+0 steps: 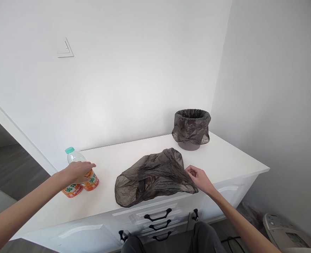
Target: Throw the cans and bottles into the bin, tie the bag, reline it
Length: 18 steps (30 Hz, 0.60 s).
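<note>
a long white table (110, 159) with panelled fronts and black handles (157, 215) spans the view, and the largest thing on it is a crumpled, see-through grey-black plastic bag (157, 175), spread near the front edge just left of the right grip (199, 179) and well apart from the left grip (77, 173). behind the bag, towards the right end, stands a round brownish-grey bin (189, 146) lined with similar dark film that folds down over its rim. near the left end, two clear plastic bottles with orange-and-green labels (91, 181) stand side by side, directly under and behind the left grip. that grip is open, fingers stretched and thumb parted from them, in front of the bottles. the right grip is nearly closed, fingers curled towards the thumb against the bag's right edge. its fingertips meet the film, but whether any is pinched between them cannot be told. the left grip and forearm hide much of the bottles, leaving one mint-green cap (69, 150) in sight; whether that palm touches plastic is unclear.
</note>
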Available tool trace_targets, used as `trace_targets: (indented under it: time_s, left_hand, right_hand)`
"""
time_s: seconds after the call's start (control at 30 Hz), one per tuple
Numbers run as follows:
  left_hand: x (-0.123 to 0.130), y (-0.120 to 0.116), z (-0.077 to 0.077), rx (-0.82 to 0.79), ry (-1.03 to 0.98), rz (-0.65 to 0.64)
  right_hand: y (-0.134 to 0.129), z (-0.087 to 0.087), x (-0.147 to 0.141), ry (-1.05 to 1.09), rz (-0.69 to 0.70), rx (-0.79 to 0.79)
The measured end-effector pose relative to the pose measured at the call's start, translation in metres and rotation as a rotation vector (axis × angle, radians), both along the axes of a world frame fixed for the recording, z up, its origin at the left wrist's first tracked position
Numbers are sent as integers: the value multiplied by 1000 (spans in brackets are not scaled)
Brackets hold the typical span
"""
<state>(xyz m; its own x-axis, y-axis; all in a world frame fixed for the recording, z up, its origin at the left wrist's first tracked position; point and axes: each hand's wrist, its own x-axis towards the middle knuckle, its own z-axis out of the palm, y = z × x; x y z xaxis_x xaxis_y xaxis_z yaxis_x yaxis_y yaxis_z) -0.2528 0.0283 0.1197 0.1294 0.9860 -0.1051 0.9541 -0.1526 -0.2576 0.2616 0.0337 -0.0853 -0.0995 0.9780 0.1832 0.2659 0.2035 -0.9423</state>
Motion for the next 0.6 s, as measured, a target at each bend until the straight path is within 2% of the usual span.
trace_targets:
  time_s: [0.1, 0.2, 0.33, 0.43, 0.6]
  left_hand:
    - [31, -25, 2, 1, -1, -105]
    - [70, -55, 0, 16, -147, -237]
    - [117, -78, -18, -120, -400, -357]
    - [146, -72, -44, -154, -546, -441]
    - [199, -31, -88, -122, -701, -437]
  right_hand:
    - [1, -2, 0, -8, 4, 8]
    - [1, -3, -1, -15, 9, 14]
    - [0, -3, -1, -28, 0, 13]
    - [0, -5, -1, -31, -2, 16]
    - [3, -6, -2, -40, -11, 41]
